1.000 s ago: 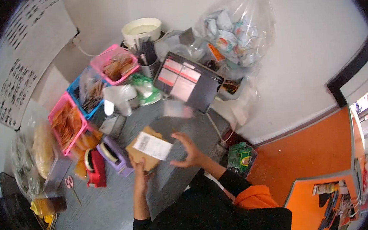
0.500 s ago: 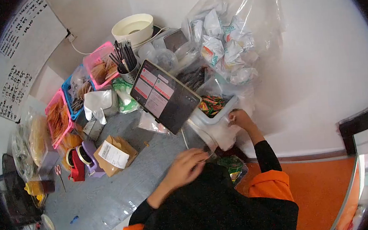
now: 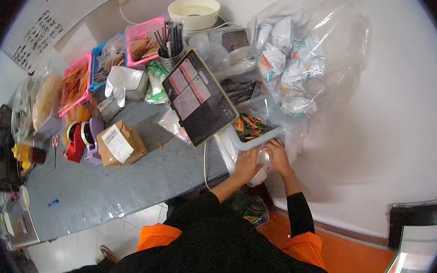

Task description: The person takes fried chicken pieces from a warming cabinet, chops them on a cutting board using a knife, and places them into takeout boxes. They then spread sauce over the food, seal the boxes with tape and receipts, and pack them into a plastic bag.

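Observation:
Both my hands are at the table's right end, on clear plastic bags [image 3: 228,148] below a tub of small colourful packets [image 3: 252,127]. My left hand [image 3: 246,167] presses on the plastic with its fingers together; what it grips, if anything, is too small to tell. Beside it, my right hand [image 3: 277,155] has bent fingers at the plastic near the tub's front edge, and its grip is unclear. Up and to the left of my hands leans a tablet [image 3: 197,98]. A brown cardboard box [image 3: 122,145] with a white label stands farther left.
Tape dispensers [image 3: 91,142], scissors [image 3: 55,144] and a blue pen [image 3: 53,203] are on the grey table [image 3: 144,175]. Pink and blue baskets, a cup of black straws [image 3: 172,53] and a white bowl [image 3: 194,11] stand behind. A large bag of wrapped items [image 3: 294,58] is at the right.
The brown box left my hands and now stands on the table. My left hand has moved right to the plastic bags, next to my right hand. The view has shifted.

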A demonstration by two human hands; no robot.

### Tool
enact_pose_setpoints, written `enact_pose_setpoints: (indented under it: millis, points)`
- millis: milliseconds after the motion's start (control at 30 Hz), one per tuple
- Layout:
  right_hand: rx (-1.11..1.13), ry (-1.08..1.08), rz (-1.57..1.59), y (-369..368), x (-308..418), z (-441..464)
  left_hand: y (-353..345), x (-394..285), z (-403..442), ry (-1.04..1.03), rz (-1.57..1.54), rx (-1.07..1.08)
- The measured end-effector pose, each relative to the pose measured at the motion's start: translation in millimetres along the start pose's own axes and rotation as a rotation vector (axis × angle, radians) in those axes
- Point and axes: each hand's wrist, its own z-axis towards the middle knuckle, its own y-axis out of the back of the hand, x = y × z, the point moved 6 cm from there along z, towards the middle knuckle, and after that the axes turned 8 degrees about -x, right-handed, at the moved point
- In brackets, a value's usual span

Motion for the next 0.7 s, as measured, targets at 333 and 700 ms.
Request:
enact_pose_setpoints:
  millis: [333, 700]
  points:
    - [-0.205, -0.146, 1.084, 186.7, 124.0, -2.0, 38.0, -77.9, -10.7, -0.269, -0.202, 0.172]
    - [-0.224, -0.566, 0.659, 46.7, 29.7, -36.1, 184.7, -40.8, -93.3, -0.035, -1.892, 0.289]
